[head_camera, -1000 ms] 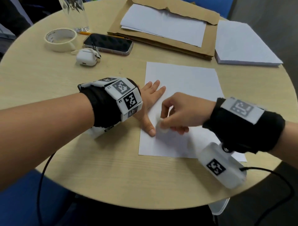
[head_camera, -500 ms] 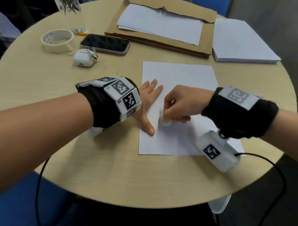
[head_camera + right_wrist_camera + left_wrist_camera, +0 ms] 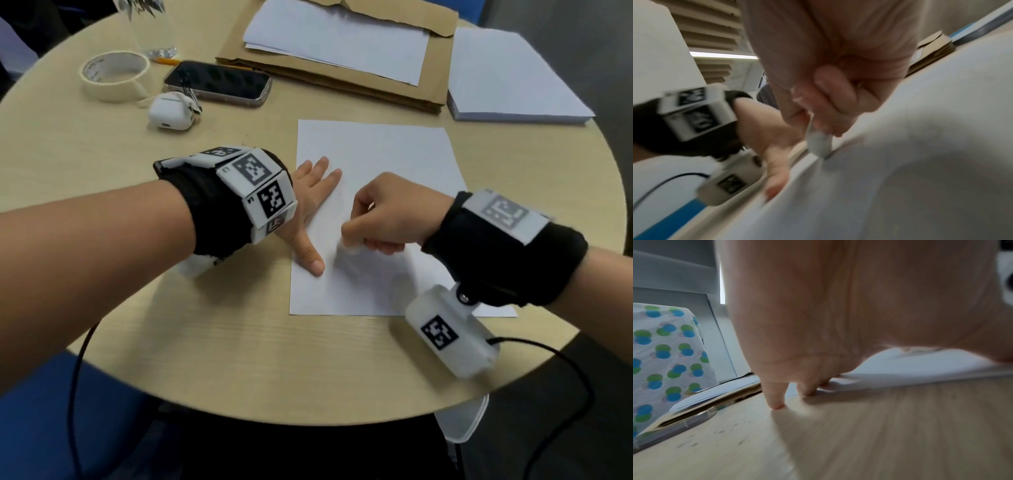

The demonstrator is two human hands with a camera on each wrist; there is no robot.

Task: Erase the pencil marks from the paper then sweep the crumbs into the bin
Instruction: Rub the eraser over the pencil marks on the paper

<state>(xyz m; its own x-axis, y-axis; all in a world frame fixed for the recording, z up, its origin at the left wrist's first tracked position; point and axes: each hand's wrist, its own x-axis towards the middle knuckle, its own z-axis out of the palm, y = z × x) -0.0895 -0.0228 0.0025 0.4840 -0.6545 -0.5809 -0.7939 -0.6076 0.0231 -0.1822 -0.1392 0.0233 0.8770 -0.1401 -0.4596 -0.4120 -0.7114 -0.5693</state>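
Note:
A white sheet of paper (image 3: 376, 154) lies on the round wooden table (image 3: 205, 342). My left hand (image 3: 311, 205) lies flat with straight fingers on the sheet's left edge, thumb stretched toward me; its fingertips (image 3: 777, 405) press down in the left wrist view. My right hand (image 3: 387, 216) pinches a small white eraser (image 3: 351, 246) against the paper near the sheet's middle. In the right wrist view the eraser (image 3: 818, 144) sticks out below the curled fingers and touches the paper (image 3: 920, 162). No pencil marks or crumbs are discernible. No bin is in view.
A phone (image 3: 219, 84), a white earbud case (image 3: 171, 113), a tape roll (image 3: 114, 73) and a glass (image 3: 154, 31) stand at the far left. A brown envelope with sheets (image 3: 342, 48) and a paper stack (image 3: 510, 85) lie at the back.
My right hand with the eraser has rubbed back and forth over the paper, away then back toward me. The left hand stays pressed in place.

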